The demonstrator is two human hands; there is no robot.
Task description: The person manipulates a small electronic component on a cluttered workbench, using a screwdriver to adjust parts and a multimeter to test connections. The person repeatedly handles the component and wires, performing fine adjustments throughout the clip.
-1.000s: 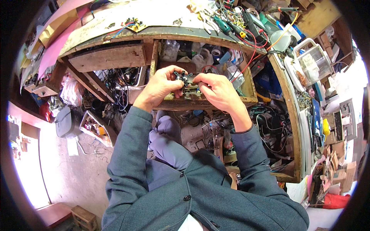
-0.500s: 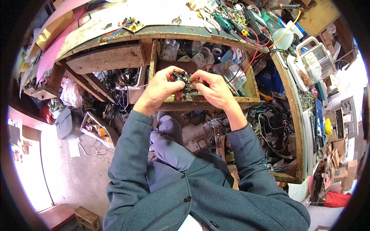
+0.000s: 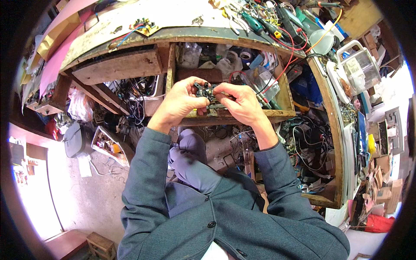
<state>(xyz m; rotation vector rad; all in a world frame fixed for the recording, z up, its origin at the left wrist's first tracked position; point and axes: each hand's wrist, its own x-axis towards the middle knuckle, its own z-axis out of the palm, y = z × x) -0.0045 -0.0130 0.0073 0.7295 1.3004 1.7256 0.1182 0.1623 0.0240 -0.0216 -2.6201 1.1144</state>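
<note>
Both hands held one small green circuit board over an open wooden drawer.

The left hand [image 3: 178, 104] pinched the circuit board [image 3: 208, 94] at its left edge, and the right hand [image 3: 242, 103] gripped its right edge, fingers closed on it. The board sat between them, above the near rim of the drawer [image 3: 234, 116]. Beyond lay the workbench [image 3: 173, 19], with hand tools [image 3: 255, 21] at far right.

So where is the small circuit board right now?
Centre of the head view: the small circuit board is held between left hand and right hand, above the open wooden drawer.
</note>
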